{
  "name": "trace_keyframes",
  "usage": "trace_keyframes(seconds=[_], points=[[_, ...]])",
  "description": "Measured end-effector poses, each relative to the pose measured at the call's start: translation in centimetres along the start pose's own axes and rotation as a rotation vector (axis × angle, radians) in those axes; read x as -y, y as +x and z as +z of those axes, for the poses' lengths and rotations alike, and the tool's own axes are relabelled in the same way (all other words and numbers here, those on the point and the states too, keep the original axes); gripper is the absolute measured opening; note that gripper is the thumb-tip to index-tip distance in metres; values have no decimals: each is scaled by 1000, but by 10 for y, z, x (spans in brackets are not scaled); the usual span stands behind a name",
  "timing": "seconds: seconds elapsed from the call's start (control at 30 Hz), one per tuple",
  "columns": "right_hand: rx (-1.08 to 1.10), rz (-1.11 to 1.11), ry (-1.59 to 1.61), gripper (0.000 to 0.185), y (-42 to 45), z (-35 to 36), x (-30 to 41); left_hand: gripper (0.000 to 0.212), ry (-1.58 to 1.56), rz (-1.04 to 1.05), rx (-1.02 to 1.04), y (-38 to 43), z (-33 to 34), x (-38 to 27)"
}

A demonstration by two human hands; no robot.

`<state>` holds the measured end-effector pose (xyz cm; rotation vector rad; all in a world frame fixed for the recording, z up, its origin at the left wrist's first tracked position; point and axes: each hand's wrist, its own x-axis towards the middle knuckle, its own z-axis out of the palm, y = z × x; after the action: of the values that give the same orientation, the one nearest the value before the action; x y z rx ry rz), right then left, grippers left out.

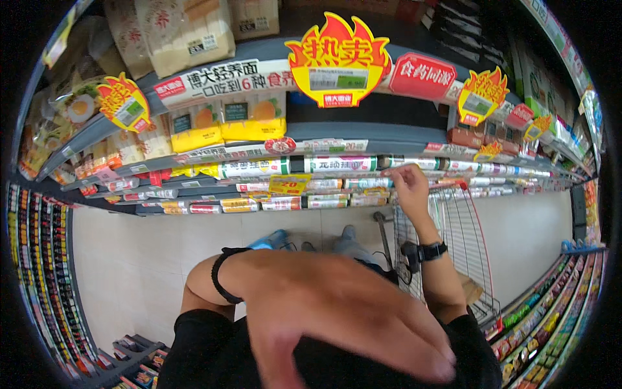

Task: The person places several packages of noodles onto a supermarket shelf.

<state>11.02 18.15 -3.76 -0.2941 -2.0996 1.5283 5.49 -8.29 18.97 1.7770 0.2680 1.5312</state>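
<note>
My left hand (pixel 350 311), blurred and close to the camera, crosses in front of my chest with the thumb apart from the fingers; nothing shows in it. A black band circles that wrist. Farther off, my right hand (pixel 410 182) has bent fingers at the front of a shelf of wrapped noodle packs (pixel 340 164); whether the fingertips touch a pack I cannot tell. A black watch (pixel 432 251) is on the right wrist. Yellow flame-shaped price signs (pixel 338 61) hang on the shelf edge above.
A wire shopping cart (pixel 461 228) with red trim stands right of my right forearm, a brown item (pixel 469 288) in it. Bags of noodles (pixel 184 34) fill the upper shelf at left. Further stocked shelves (pixel 41 272) curve along both sides. Feet show on the tiled floor (pixel 204 233).
</note>
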Motion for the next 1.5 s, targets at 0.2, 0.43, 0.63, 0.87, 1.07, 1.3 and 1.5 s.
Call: trace_keyframes(seconds=[0.2,0.43,0.63,0.87,1.07,1.3,1.5], points=[[-93,343,-193,8,-154,-96,-71,70,-327,129,207,25,16,17],[-435,667,-278,11,-333,-151,-105,75,-534,153,358,62,30,62],[-556,784,-187,12,-368,-163,-101,79,-522,-32,443,87,40,119],[-505,829,-244,13,-403,-235,-134,31,134,-1037,-495,-55,53,316],[-532,1024,-2,16,-419,-285,-176,27,277,-1680,-767,-246,111,368],[-604,1319,877,16,-409,-306,-265,26,224,-1841,-953,-254,191,351],[-710,1200,1101,19,-500,-315,-428,26,173,-1737,-974,-205,181,383]])
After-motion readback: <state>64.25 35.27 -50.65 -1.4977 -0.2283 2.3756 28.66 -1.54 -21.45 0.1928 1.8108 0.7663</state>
